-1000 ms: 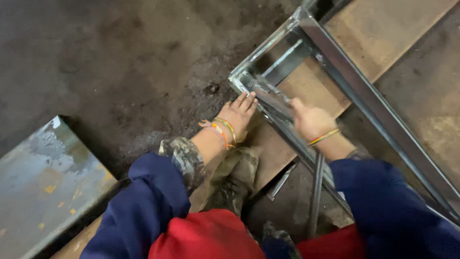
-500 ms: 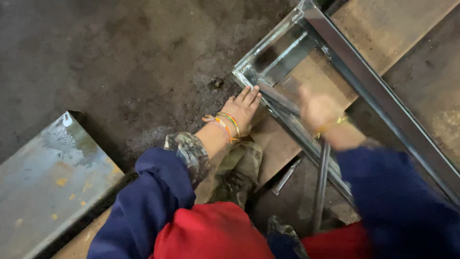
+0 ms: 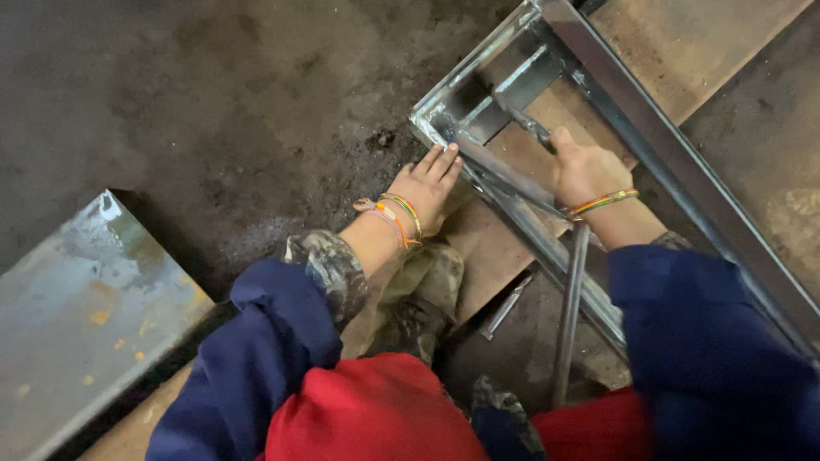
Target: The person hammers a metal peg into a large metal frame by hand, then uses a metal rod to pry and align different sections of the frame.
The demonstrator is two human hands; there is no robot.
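Observation:
A welded grey metal frame lies on the floor, running from the upper middle down to the lower right. My left hand rests flat, fingers together, against the frame's near rail by its corner. My right hand is closed around the handle of a slim metal tool whose tip points into the frame near the corner. Both wrists wear coloured bracelets and both arms are in blue sleeves.
A brown rusty plate lies under the frame. A thin steel rod leans by my right arm, and a small metal offcut lies below the frame. A grey steel sheet sits at the lower left on the dark dirty floor. My boot shows between my arms.
My right hand has moved up along the frame towards the corner with the tool. The left hand stays pressed on the rail. The view has shifted slightly.

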